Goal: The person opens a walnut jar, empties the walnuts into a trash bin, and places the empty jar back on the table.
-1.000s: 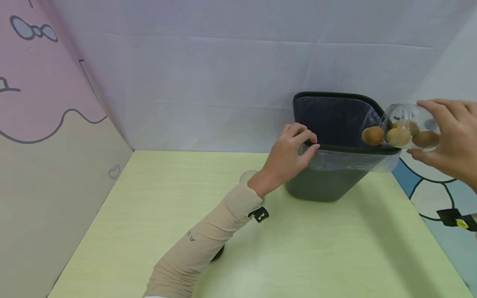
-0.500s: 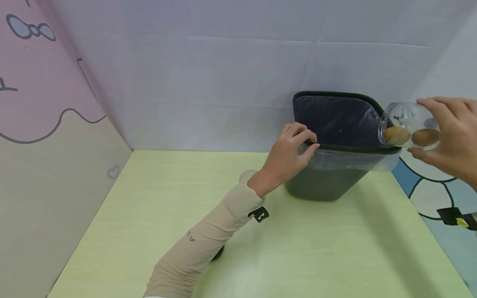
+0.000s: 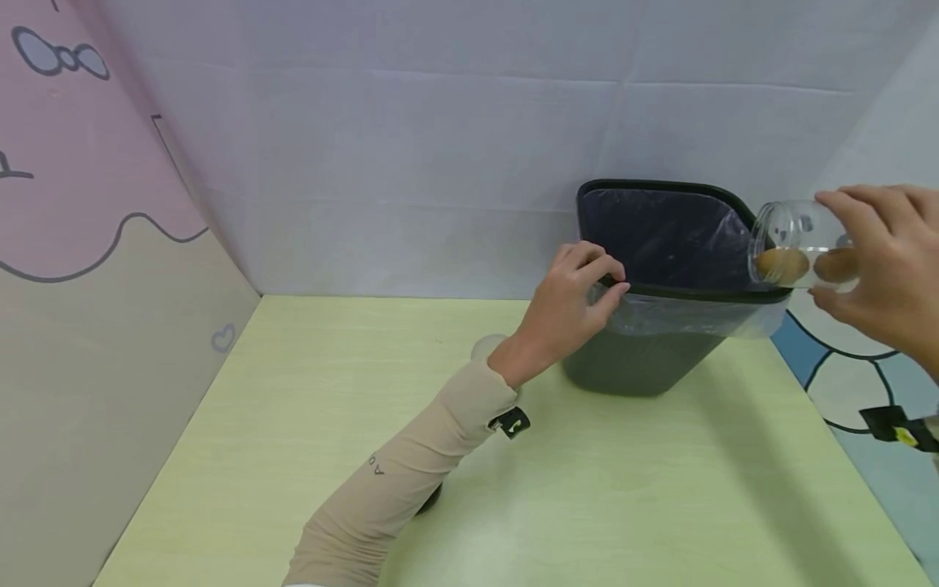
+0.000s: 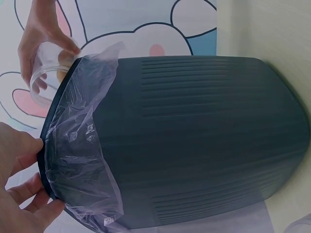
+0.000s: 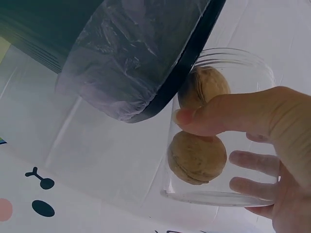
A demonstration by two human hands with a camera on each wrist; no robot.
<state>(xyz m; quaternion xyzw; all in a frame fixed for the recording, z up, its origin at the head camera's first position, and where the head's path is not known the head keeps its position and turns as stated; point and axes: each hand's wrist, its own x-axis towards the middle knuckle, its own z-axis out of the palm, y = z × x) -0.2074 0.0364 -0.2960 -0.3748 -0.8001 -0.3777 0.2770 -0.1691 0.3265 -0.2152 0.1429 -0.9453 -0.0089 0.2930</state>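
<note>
A dark grey trash bin (image 3: 627,363) stands at the back right, its rim overhung by a clear plastic liner (image 4: 80,145). My left hand (image 3: 561,306) pinches the near rim at its left corner, thumb on one side and fingers on the other. At the right corner my right hand (image 3: 891,261) grips a clear jar (image 3: 807,228), tipped on its side with its mouth over the bin's edge. Two walnuts lie inside: one walnut (image 5: 209,85) near the mouth, the other walnut (image 5: 197,158) toward the base. The bin's bottom is hidden.
A clear round object (image 3: 486,347) is partly hidden behind my left wrist. Under my left forearm the edge of a dark round object (image 3: 429,499) shows. A pale wooden table (image 3: 623,505) meets a white cloth backdrop (image 3: 403,179) behind the bin and printed panels at both sides.
Several walnuts were in the jar, one at its mouth; now two are left inside, the others gone from view into the bin. My left hand has stayed on the rim.
</note>
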